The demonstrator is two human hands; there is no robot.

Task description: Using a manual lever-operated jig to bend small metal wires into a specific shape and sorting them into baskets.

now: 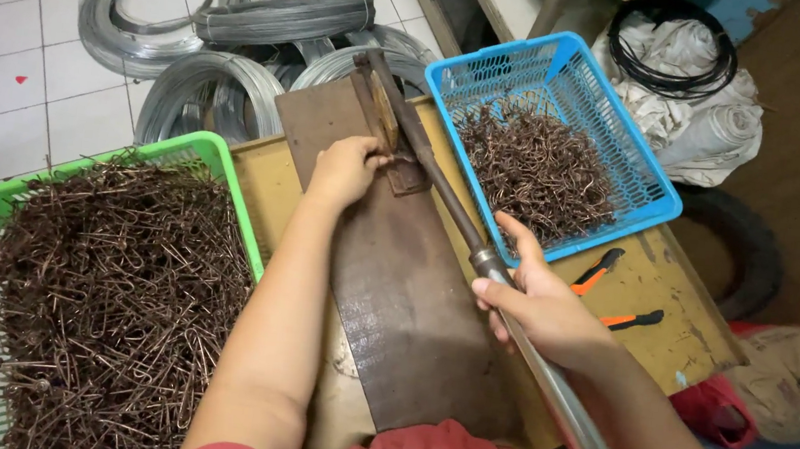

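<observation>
Small metalworking workshop.
Wire coils (159, 16) on tiled floor, baskets (573, 84) of bent wire pieces, worn wooden bench (270, 186).

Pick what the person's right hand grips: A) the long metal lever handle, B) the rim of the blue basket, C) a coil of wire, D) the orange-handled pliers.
A: the right hand is wrapped around the long metal lever handle, while the orange-handled pliers lie untouched on the table.

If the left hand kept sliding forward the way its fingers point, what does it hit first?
Probably the small wooden block on the brown metal plate: the left hand already has its fingertips at the block's near end, beside the lever bar.
</observation>
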